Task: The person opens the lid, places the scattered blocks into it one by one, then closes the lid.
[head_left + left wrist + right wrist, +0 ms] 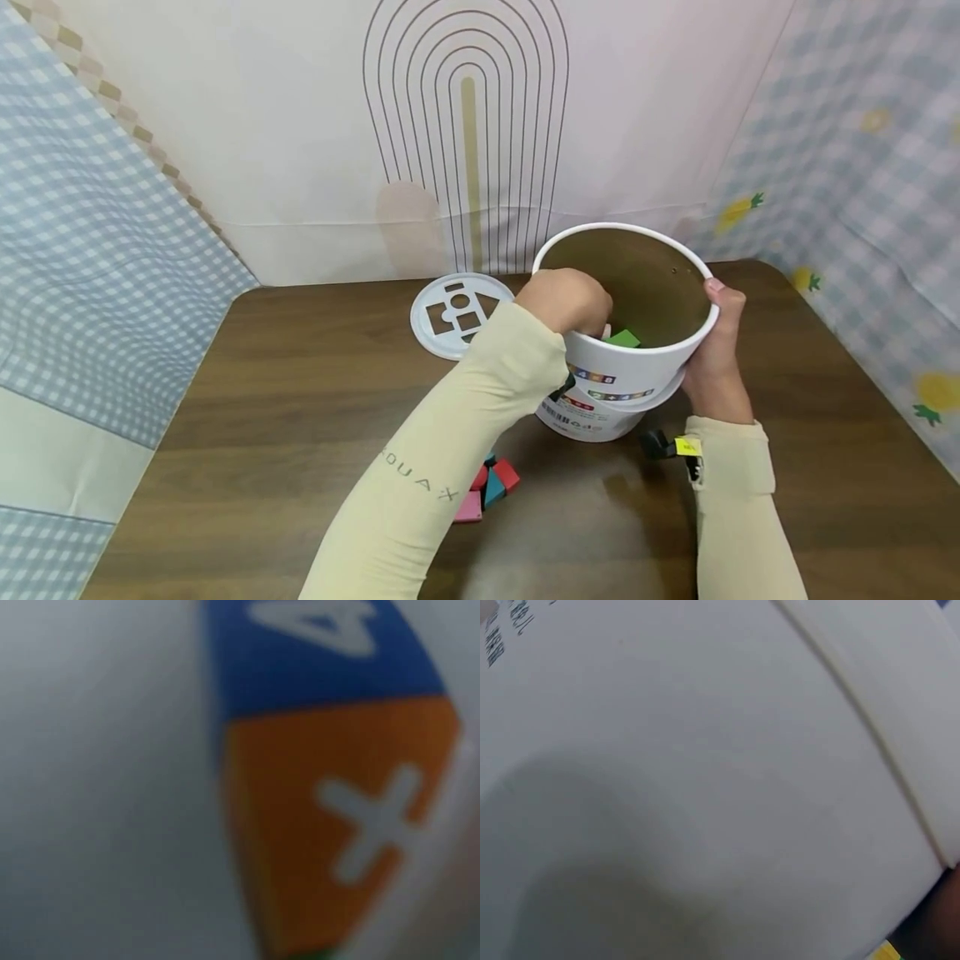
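Note:
A white bucket (651,367) with coloured number labels stands on the wooden table. My left hand (566,302) reaches over its near left rim, with the fingers down inside and mostly hidden by the wall. A green block (623,339) shows in the bucket beside those fingers; I cannot tell whether they hold anything. With the thumb over the rim, my right hand (720,346) grips the bucket's right side. The left wrist view is filled by a blurred orange label (337,817) on the wall, the right wrist view by the plain white bucket wall (705,735).
A pale round lid (428,340) with shaped cut-outs lies left of the bucket near the back edge. Several blocks, including a red block (506,475) and a pink block (468,507), lie by the left forearm, which partly covers them. Cloth-covered walls (300,125) enclose the table (300,400).

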Tool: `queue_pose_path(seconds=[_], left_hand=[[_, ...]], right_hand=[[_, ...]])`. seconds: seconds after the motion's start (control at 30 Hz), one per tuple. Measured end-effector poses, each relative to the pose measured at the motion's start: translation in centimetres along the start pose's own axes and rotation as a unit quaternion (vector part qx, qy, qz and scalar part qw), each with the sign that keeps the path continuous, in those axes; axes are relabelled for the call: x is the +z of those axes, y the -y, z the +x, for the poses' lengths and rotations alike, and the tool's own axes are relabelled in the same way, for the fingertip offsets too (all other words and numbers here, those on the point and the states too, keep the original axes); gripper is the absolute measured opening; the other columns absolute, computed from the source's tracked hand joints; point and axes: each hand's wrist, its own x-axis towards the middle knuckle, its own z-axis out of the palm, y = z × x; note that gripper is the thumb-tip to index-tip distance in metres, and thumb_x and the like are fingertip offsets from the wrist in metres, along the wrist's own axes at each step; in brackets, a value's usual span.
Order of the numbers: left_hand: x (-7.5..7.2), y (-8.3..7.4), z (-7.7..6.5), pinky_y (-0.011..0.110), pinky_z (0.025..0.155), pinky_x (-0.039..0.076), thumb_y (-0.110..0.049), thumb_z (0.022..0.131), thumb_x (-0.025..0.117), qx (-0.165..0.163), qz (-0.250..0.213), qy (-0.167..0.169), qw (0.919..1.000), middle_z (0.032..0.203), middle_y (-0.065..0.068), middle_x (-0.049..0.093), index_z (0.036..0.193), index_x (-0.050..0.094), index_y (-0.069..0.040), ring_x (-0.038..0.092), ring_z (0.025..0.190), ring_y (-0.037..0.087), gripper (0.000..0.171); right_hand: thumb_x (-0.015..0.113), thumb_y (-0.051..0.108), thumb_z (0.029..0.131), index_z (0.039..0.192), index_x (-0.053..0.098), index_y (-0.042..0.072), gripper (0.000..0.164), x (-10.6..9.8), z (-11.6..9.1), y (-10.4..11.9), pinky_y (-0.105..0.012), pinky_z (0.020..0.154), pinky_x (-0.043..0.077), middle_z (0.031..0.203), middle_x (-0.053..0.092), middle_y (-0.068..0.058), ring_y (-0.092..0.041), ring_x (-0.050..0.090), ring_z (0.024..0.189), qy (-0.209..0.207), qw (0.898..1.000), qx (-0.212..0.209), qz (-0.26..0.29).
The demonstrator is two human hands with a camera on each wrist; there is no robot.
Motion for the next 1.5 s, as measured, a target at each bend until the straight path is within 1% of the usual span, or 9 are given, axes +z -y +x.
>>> queue_pose_path(seconds=[0.3, 0.37, 0.5, 0.6, 0.8, 1.0, 1.2, 1.33, 1.5], left_hand=[[0.9, -0.2, -0.5, 0.035, 0.080, 0.041, -0.048, 0.091, 0.059, -0.030, -0.070, -0.128, 0.9888, 0.091, -0.016, 0.064, 0.091, 0.066, -0.032, 0.057, 0.088, 0.007, 0.017], [1.2, -0.3, -0.6, 0.033, 0.074, 0.043, -0.048, 0.092, 0.057, -0.008, -0.111, -0.206, 0.9722, 0.086, -0.016, 0.063, 0.092, 0.065, -0.033, 0.058, 0.082, 0.006, 0.017], [2.1, -0.3, -1.3, 0.029, 0.063, 0.043, -0.048, 0.098, 0.046, 0.008, -0.165, -0.368, 0.9149, 0.081, -0.019, 0.059, 0.100, 0.065, -0.035, 0.055, 0.073, 0.002, 0.023], [3.6, -0.2, -1.9, 0.028, 0.077, 0.043, -0.053, 0.099, 0.037, 0.004, -0.158, -0.450, 0.8791, 0.096, -0.019, 0.062, 0.105, 0.067, -0.036, 0.056, 0.090, 0.003, 0.035], [6.7, 0.6, -3.1, 0.034, 0.117, 0.007, -0.059, 0.099, 0.026, 0.051, -0.122, -0.512, 0.8487, 0.150, -0.001, 0.042, 0.112, 0.067, -0.031, 0.026, 0.143, 0.017, 0.051], [10.1, 1.6, -4.9, 0.031, 0.117, 0.001, -0.063, 0.098, 0.026, 0.078, -0.171, -0.463, 0.8661, 0.164, 0.000, -0.008, 0.157, 0.020, -0.019, -0.017, 0.147, 0.011, 0.074], [12.9, 2.4, -6.4, 0.032, 0.115, 0.019, -0.055, 0.095, 0.048, 0.073, -0.257, -0.391, 0.8811, 0.162, -0.009, -0.013, 0.155, -0.017, -0.021, -0.003, 0.147, 0.006, 0.094], [14.5, 3.5, -6.2, 0.033, 0.113, 0.026, -0.049, 0.095, 0.054, 0.047, -0.272, -0.291, 0.9161, 0.164, -0.004, 0.005, 0.158, -0.007, -0.015, 0.014, 0.147, 0.010, 0.094], [15.1, 5.3, -6.0, 0.036, 0.101, 0.042, -0.042, 0.092, 0.062, 0.008, -0.184, -0.145, 0.9721, 0.140, 0.003, 0.049, 0.146, 0.043, -0.015, 0.049, 0.122, 0.016, 0.064]], right_hand=[[0.040, 0.044, 0.092, 0.127, 0.055, 0.009, 0.052, 0.3, 0.0, -0.1, -0.035, 0.097, 0.035, 0.123, 0.056, -0.006, -0.019, 0.050, 0.111, 0.001, 1.000, 0.001, 0.005], [0.040, 0.044, 0.092, 0.127, 0.055, 0.009, 0.052, 0.2, -0.1, -0.1, -0.034, 0.097, 0.036, 0.124, 0.056, -0.006, -0.019, 0.050, 0.111, 0.000, 1.000, -0.001, 0.008], [0.040, 0.043, 0.092, 0.126, 0.055, 0.008, 0.051, 0.3, 0.0, 0.1, -0.033, 0.096, 0.038, 0.122, 0.056, -0.006, -0.019, 0.051, 0.109, 0.002, 1.000, -0.004, 0.010], [0.041, 0.043, 0.092, 0.126, 0.055, 0.007, 0.051, 0.2, 0.2, 0.3, -0.032, 0.093, 0.041, 0.121, 0.057, -0.007, -0.019, 0.052, 0.107, 0.003, 1.000, -0.006, 0.015], [0.041, 0.042, 0.092, 0.126, 0.056, 0.006, 0.052, 0.4, 0.6, 0.6, -0.032, 0.093, 0.041, 0.121, 0.057, -0.008, -0.020, 0.052, 0.107, 0.003, 1.000, -0.011, 0.018], [0.041, 0.044, 0.092, 0.123, 0.057, 0.010, 0.049, 0.1, 0.1, 0.3, -0.034, 0.094, 0.037, 0.121, 0.055, -0.005, -0.019, 0.049, 0.108, -0.007, 1.000, 0.012, 0.004], [0.040, 0.045, 0.091, 0.124, 0.057, 0.011, 0.050, 0.2, 0.1, 0.1, -0.036, 0.095, 0.034, 0.122, 0.055, -0.004, -0.019, 0.049, 0.109, -0.005, 1.000, 0.013, -0.001], [0.042, 0.044, 0.091, 0.122, 0.058, 0.011, 0.049, 0.2, 0.2, -0.2, -0.035, 0.095, 0.035, 0.120, 0.057, -0.004, -0.019, 0.050, 0.108, -0.005, 1.000, 0.010, 0.010], [0.043, 0.043, 0.090, 0.124, 0.057, 0.007, 0.051, 0.2, 0.3, 0.0, -0.033, 0.093, 0.039, 0.119, 0.059, -0.006, -0.019, 0.052, 0.106, 0.000, 1.000, -0.002, 0.023]])
